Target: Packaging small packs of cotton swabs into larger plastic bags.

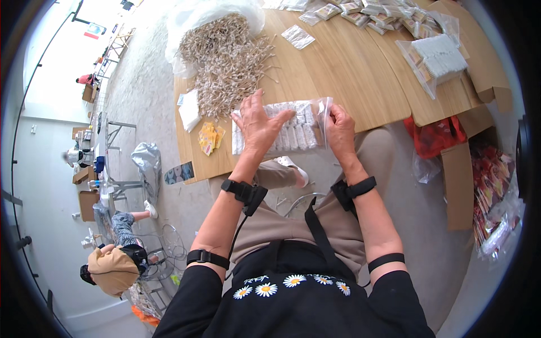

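A clear plastic bag (322, 115), packed with rows of white-tipped cotton swab bundles (293, 137), lies flat at the near edge of the wooden table. My left hand (260, 125) rests on top of the bundles with its fingers spread. At the bag's right end, my right hand (341, 127) is closed, pinching the edge of the plastic. Just beyond my left hand is a big heap of loose cotton swabs (228, 73) with wooden sticks, partly on a white plastic sheet. Small yellow packets (211, 138) lie left of the bag.
A filled bag of swabs (440, 56) stands at the back right, near several smaller packs (389, 14). One flat empty bag (297, 37) lies mid-table. Cardboard boxes (457, 188) and a red bag (434, 137) are beside my right leg. Another person (115, 269) is at far left.
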The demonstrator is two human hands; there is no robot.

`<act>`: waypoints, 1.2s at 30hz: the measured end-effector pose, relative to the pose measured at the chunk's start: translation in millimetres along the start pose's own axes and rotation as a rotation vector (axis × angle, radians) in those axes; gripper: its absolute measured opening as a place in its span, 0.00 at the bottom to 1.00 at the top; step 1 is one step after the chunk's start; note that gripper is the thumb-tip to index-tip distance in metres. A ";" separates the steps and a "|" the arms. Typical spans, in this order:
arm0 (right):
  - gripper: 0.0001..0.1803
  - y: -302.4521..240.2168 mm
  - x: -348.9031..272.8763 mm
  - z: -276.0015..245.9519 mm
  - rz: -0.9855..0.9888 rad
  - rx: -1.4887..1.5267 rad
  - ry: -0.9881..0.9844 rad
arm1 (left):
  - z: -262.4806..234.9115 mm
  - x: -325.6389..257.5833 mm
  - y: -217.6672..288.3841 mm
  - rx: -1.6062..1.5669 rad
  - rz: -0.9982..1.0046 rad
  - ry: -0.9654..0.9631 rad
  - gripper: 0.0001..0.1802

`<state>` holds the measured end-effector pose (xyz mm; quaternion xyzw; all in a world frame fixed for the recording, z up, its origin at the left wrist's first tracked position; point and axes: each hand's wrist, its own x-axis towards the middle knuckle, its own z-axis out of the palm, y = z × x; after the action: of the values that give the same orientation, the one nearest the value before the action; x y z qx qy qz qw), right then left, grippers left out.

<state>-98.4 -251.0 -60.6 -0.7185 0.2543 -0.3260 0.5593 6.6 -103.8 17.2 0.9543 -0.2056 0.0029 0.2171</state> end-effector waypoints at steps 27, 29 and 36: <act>0.08 -111.2 15.1 17.9 -0.046 0.025 -0.217 | -84.9 -76.6 24.0 -0.395 0.329 0.201 0.40; 0.12 -145.4 13.8 22.0 -0.099 0.142 -0.326 | -95.8 -72.0 15.9 -0.421 0.276 0.233 0.38; 0.14 -215.3 7.5 50.3 -0.164 0.172 -0.489 | -145.1 -58.9 -34.8 -0.625 0.113 0.275 0.14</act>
<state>-55.4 -171.6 141.4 -0.7440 0.0239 -0.2074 0.6348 -21.5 8.1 128.7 0.8195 -0.2178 0.0803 0.5239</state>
